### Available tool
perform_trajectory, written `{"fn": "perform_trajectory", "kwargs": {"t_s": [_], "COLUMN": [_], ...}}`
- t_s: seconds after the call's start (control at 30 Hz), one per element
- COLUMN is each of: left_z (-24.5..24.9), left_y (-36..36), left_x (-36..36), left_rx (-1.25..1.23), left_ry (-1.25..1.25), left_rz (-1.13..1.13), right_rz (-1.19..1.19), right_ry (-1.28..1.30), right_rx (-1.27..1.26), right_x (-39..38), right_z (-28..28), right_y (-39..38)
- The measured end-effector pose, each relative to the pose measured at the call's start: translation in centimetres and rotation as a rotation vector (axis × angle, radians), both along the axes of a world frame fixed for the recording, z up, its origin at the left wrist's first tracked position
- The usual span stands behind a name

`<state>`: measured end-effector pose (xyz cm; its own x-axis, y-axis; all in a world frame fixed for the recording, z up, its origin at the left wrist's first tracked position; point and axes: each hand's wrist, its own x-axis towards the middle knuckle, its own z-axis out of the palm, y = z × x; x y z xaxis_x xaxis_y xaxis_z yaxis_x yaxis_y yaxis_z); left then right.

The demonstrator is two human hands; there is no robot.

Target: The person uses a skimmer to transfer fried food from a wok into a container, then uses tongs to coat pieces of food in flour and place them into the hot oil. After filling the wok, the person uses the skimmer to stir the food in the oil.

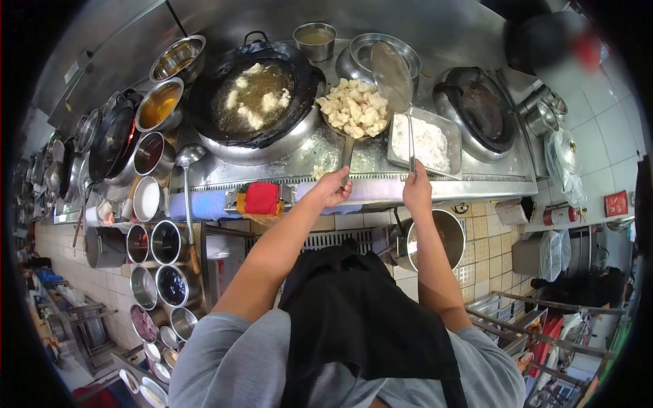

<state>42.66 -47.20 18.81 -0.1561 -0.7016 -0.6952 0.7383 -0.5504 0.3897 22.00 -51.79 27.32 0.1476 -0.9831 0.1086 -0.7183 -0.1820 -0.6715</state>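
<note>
My left hand [335, 189] is closed on the handle of a strainer [348, 151] heaped with pale fried pieces [354, 107]; the heap hides most of its bowl. In my right hand [416, 183] is the long thin handle of a mesh skimmer [392, 75], its round head tilted up beside the heap. To the left, a black wok [204, 112] of oil holds several battered pieces [254, 117]. Beneath the skimmer's handle lies a metal tray [452, 167] of white powder [428, 141].
Another dark wok [481, 112] sits on the right burner. A ladle [189, 156] leans at the counter's left, near bowls of oil [160, 104]. Behind stand a metal pot [315, 42] and a steel basin [367, 46]. A large pot [454, 221] is below the counter edge.
</note>
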Motion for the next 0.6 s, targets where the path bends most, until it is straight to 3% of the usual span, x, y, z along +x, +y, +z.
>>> {"fn": "perform_trajectory", "kwargs": {"t_s": [0.1,0.23,0.33,0.43,0.6], "left_z": [0.1,-0.2,0.5,2.8,3.0], "left_y": [0.4,1.5,3.7,6.2,8.8], "left_x": [0.1,0.8,1.5,1.7,2.2], "left_rx": [0.004,-0.001,0.019,0.060,0.072], "left_ry": [0.044,0.059,0.085,0.039,0.106], "left_rz": [-0.004,-0.005,-0.042,-0.081,-0.083], "right_rz": [-0.011,-0.041,0.007,0.015,0.155], "right_ry": [-0.066,-0.310,-0.663,-0.469,-0.272], "right_rx": [-0.030,0.139,0.308,0.264,0.112], "right_x": [-1.3,-2.1,-1.7,0.1,5.5], "right_z": [-2.5,-2.9,-1.6,0.9,-1.6], "right_y": [-1.2,-1.6,-1.8,-2.9,-8.4]}}
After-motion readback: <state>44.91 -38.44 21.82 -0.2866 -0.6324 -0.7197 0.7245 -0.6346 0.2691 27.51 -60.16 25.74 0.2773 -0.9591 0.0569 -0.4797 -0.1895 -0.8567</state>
